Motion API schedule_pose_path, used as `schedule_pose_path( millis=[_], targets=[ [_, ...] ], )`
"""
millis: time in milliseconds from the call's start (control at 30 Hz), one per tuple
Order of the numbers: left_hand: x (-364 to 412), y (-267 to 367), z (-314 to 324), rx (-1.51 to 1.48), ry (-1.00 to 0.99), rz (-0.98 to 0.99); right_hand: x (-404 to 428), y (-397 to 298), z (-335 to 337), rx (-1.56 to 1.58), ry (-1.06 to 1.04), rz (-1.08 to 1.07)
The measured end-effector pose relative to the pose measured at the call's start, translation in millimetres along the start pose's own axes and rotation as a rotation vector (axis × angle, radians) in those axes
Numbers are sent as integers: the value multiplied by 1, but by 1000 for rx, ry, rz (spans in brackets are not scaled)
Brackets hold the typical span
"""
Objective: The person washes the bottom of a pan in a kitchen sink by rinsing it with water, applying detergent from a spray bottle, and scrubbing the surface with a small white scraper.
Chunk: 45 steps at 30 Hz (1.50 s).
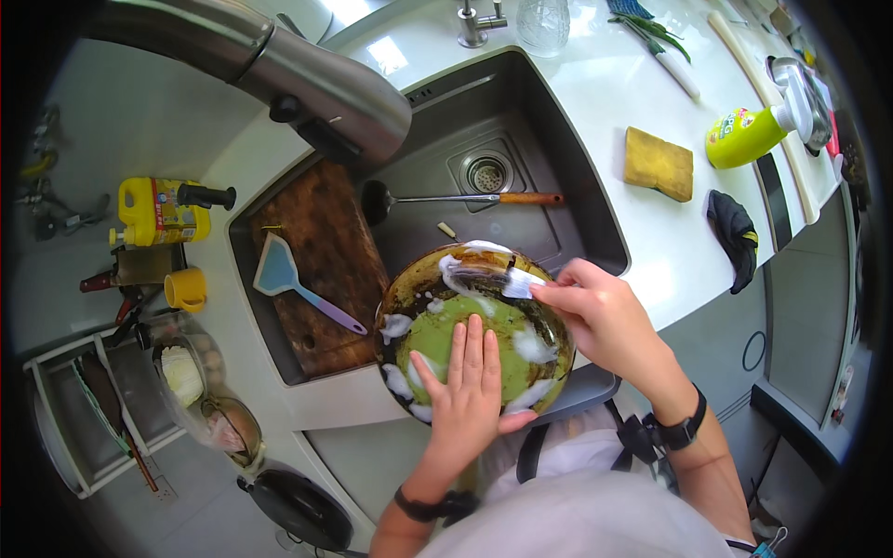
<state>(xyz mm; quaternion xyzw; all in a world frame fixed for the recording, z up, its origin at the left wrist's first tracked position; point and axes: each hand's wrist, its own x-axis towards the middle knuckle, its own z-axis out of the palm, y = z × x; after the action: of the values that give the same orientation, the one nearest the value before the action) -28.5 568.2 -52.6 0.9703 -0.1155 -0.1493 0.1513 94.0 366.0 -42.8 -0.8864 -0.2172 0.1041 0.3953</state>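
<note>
An upturned pan [513, 352] with a green, brown-stained underside lies at the front edge of the sink, with patches of white foam on it. My left hand [466, 394] rests flat on its base, fingers spread. In my right hand [600, 310] is a white-handled brush [523, 282], pinched between thumb and fingers. Its dark bristles, blurred, touch the foamy far side of the pan. Behind the pan, a ladle [446, 199] with a wooden grip lies across the sink [446, 150].
A wooden cutting board [317, 258] and a blue silicone spatula [300, 286] occupy the sink's left side. The metal faucet [328, 84] overhangs it. A sponge [659, 164], black cloth [732, 237] and yellow-green pump bottle [746, 136] are right. A yellow jug [157, 213] and mug [185, 289] stand left.
</note>
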Motion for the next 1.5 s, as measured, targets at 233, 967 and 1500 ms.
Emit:
schedule_pose_path(
  millis=[233,967,1500],
  targets=[
    [-1,-1,-1,0,-4,-14,-3,-5,-2,-15,-37,35],
    [0,1,0,7,-7,4,12,-4,3,-87,13,-63],
    [-2,-2,0,3,-8,-12,-22,-5,-2,-106,-18,-18]
  ],
)
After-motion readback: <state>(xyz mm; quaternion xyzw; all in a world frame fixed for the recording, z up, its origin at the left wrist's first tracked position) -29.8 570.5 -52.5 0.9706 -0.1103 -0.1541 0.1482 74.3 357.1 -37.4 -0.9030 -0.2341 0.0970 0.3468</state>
